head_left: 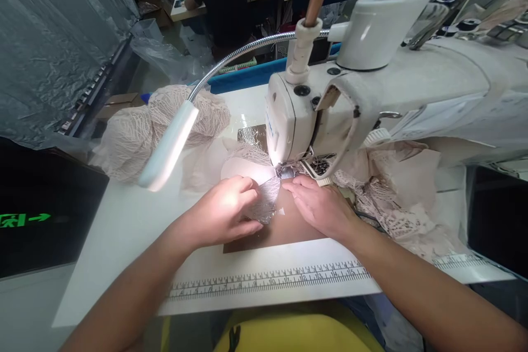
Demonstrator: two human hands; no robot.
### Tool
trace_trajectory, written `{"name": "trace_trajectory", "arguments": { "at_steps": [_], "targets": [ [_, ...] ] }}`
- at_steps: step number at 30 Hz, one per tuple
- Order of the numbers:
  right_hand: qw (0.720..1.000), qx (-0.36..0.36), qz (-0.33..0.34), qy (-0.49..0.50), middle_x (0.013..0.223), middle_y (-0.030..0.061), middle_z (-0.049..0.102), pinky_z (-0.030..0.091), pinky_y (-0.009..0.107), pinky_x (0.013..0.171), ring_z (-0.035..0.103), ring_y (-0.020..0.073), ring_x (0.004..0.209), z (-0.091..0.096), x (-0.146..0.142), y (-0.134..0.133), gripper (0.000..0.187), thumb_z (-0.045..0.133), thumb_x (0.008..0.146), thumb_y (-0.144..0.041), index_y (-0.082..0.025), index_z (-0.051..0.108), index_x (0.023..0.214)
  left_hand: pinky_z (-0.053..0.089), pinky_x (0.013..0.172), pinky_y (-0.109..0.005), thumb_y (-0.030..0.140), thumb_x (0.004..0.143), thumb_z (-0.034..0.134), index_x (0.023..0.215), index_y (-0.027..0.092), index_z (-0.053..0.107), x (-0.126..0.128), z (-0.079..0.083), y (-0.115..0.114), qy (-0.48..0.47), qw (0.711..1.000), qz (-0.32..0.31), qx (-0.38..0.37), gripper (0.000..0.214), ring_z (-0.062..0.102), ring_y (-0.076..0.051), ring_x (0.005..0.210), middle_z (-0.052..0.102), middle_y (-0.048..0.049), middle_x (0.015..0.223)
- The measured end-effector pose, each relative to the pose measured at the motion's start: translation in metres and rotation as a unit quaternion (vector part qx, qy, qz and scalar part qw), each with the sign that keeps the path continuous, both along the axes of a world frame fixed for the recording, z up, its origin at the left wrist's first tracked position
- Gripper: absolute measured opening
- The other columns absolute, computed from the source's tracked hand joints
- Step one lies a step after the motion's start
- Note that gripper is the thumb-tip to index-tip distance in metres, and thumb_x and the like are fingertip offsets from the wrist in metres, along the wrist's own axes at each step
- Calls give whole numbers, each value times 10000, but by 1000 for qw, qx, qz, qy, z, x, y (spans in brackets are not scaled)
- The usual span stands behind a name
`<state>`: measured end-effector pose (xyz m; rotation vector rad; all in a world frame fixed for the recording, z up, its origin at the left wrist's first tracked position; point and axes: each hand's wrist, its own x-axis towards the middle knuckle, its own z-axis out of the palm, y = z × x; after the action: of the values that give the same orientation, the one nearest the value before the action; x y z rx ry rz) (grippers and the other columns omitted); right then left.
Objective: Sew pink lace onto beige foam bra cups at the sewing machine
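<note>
Under the needle of a white sewing machine, a small piece of pale lace fabric lies beside the lit presser foot. My left hand pinches the left edge of this lace, its fingers curled and closed. To the right of the foot, my right hand rests with fingers stretched out and low, their tips near the foot. Whether those tips press on cloth cannot be made out. Beneath both hands is a brown sheet. A smooth pale cloth piece lies just behind my left fingers.
A lamp on a bendable metal neck reaches over the left side. Bundled lace is heaped at the back left, more lace at the right. A printed ruler runs along the front edge. Beyond, a person sits at another table.
</note>
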<state>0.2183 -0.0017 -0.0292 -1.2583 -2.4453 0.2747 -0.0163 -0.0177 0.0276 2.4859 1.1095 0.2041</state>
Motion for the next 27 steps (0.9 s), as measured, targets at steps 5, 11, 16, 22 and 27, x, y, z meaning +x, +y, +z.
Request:
{"name": "trace_trajectory", "arguments": {
  "at_steps": [5, 11, 16, 22, 27],
  "targets": [
    [999, -2, 32, 16, 849, 48, 643, 393, 248, 603, 541, 140, 703, -2, 3, -1, 315, 430, 859, -105, -191, 702, 994, 460, 703, -280, 267, 940, 413, 815, 162, 586, -2, -16, 1, -26, 997, 41, -56, 238, 568, -167, 777, 595, -64, 850],
    [995, 0, 87, 46, 872, 58, 644, 421, 259, 656, 556, 155, 779, -6, 4, -2, 327, 446, 859, -96, -160, 671, 1087, 432, 652, -240, 334, 961, 372, 764, 162, 542, -24, -27, 12, -137, 963, 99, -208, 311, 541, -122, 680, 572, -18, 763],
    [995, -5, 99, 22, 875, 49, 617, 379, 262, 656, 512, 152, 761, -4, -1, -1, 341, 447, 850, -97, -185, 660, 1101, 403, 588, -224, 389, 954, 372, 811, 157, 553, -29, -34, 22, -165, 949, 113, -246, 327, 485, -110, 628, 516, 2, 716],
    [991, -21, 125, -41, 844, 47, 561, 328, 267, 665, 458, 158, 770, 1, -6, 0, 341, 449, 827, -74, -191, 670, 1058, 415, 636, -236, 357, 907, 470, 891, 174, 533, -23, -21, 9, -140, 963, 128, -191, 194, 525, -132, 731, 562, -15, 823],
    [990, -20, 140, -7, 821, 45, 551, 306, 264, 642, 438, 151, 743, -4, -2, 1, 341, 430, 844, -61, -178, 672, 1053, 370, 591, -239, 411, 860, 540, 816, 190, 543, -33, -9, -23, -45, 962, 266, -41, 226, 499, -137, 673, 562, 0, 756]
  ]
}}
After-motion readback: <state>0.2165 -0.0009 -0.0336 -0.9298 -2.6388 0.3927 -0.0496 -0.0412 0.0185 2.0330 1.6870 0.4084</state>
